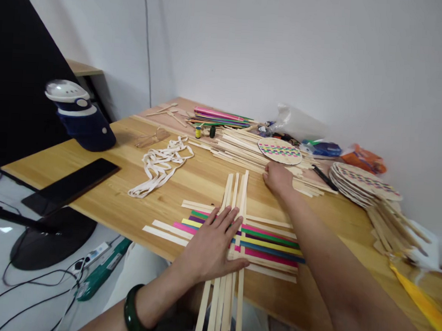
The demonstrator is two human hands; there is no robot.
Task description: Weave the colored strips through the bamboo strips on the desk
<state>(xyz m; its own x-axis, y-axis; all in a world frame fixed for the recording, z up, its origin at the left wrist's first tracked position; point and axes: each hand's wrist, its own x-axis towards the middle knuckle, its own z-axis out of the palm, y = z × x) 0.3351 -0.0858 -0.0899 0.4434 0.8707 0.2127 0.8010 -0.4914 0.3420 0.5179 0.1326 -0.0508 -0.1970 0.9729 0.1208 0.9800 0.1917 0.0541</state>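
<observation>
My left hand (211, 245) lies flat with fingers spread on a woven mat of strips (261, 240), pressing down where pale wooden strips cross coloured strips in pink, green, yellow and blue. A green bangle sits on that wrist. My right hand (278, 178) reaches further back to a pile of pale wooden strips (244, 149); its fingers curl down at the pile's near edge, and what they grip is hidden. Behind that hand, a small round woven piece (280, 150) rests on the pile.
A stack of woven fans (362, 184) lies at the right. White cloth straps (161, 164), a dark phone (72, 184), a blue-and-white device (80, 114), coloured strips (220, 117), two small bottles (205, 131) and plastic bags (302, 125) are on the wooden table (121, 199). Cables and a stand base are on the floor at left.
</observation>
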